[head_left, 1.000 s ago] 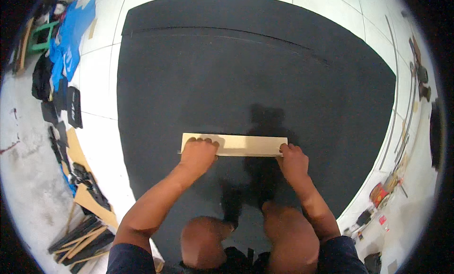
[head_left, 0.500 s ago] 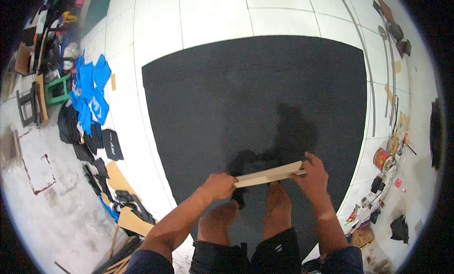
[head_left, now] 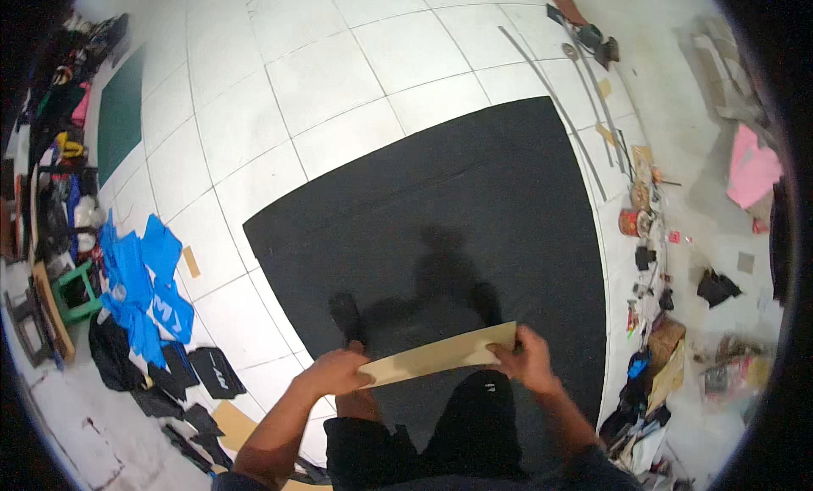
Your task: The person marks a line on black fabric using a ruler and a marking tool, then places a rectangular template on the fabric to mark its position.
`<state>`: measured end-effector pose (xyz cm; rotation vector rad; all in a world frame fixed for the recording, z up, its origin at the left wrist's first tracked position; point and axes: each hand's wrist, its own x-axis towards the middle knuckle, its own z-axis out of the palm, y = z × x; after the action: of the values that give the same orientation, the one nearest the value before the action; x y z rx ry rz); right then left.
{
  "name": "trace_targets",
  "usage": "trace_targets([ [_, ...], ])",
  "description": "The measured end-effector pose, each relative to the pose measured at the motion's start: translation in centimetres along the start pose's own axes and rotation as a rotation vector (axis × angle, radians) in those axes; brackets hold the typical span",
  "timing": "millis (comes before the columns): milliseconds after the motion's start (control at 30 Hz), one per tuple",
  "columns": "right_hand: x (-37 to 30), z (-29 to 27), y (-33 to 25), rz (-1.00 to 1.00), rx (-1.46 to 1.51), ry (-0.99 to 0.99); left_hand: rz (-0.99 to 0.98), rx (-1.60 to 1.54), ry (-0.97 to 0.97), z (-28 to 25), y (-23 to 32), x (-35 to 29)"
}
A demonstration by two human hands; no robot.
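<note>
A long, narrow tan strip (head_left: 436,354), which looks like stiff card, is stretched between my two hands above the black sheet. My left hand (head_left: 339,371) pinches its left end, and my right hand (head_left: 528,361) grips the other end with the thumb across the face. The strip slants slightly, its right end farther from me. Beneath it the large black sheet (head_left: 457,212) lies spread on the floor, with shadows of my arms and head on it. My bare leg and dark shorts show just below the strip.
White floor tiles (head_left: 330,85) surround the sheet. On the left lie blue fabric pieces (head_left: 127,262), a green stool (head_left: 78,293) and black pouches (head_left: 216,372). Along the right are thin metal strips (head_left: 533,63), a red tin (head_left: 628,222) and assorted small items.
The strip has turned to show one broad face, where two long faces showed before. Both hands still hold its ends. My view has shifted, so the sheet sits lower and more slanted.
</note>
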<state>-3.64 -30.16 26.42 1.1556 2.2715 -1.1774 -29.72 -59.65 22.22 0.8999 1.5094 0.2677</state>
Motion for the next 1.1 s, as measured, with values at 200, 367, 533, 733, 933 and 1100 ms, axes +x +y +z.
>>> trace_targets([
  [200,-8.8,11.8,-8.1,0.359,0.347,-0.133,-0.294,-0.258,0.069,-6.6,-7.1,-16.2],
  [367,-12.3,19.1,-12.9,0.292,0.608,-0.142,-0.004,-1.600,0.581,-2.7,-16.3,-24.7],
  [533,-15.5,27.1,-13.0,0.329,0.762,0.081,-0.194,-1.046,0.489,-1.5,-21.7,-25.7],
  [733,-22.7,40.9,-13.8,0.527,0.801,0.283,-0.142,-0.341,0.390,-1.8,-24.7,-26.8],
  [933,-28.1,50.8,-20.6,0.671,1.018,0.246,-0.075,-0.047,0.343,-5.0,-27.1,-28.9],
  [1100,-27.8,56.7,-25.1,0.662,1.242,0.476,-0.179,-0.333,0.260,-10.1,-31.5,-27.4],
])
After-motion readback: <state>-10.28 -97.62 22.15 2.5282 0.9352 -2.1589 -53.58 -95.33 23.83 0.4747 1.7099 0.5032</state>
